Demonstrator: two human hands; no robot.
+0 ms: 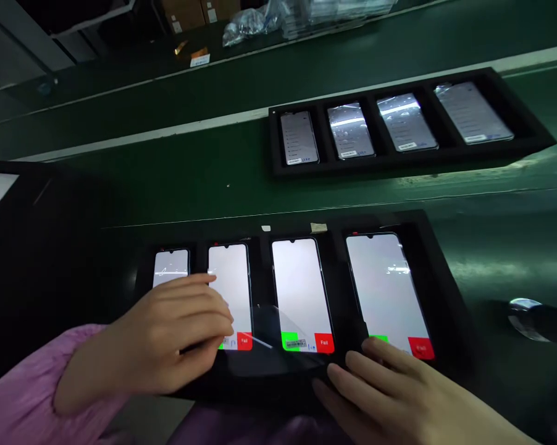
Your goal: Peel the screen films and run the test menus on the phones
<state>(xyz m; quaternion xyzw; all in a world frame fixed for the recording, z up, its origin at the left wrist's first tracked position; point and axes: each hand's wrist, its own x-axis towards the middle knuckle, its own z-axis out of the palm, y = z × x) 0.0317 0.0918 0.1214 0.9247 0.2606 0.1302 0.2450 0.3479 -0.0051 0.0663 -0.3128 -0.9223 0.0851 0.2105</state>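
Note:
Several lit phones lie in slots of a black foam tray (445,296). My left hand (181,334) is over the lower part of the second phone (230,272) from the left, its fingers bent and close together. A clear film (278,364) reaches from beside this hand toward the third phone (299,278), which shows green and red boxes and a small label. My right hand (385,389) rests at the tray's front edge, fingers apart, its fingertips by the lower left of the rightmost phone (387,284). The leftmost phone (171,266) is partly hidden by my left hand.
Farther back on the green surface (167,179) is another black tray (325,170) with several film-covered phones. A shiny round object (538,320) sits at the right. Clear plastic bags (278,21) lie at the far back, and a dark tray (33,185) stands at the left.

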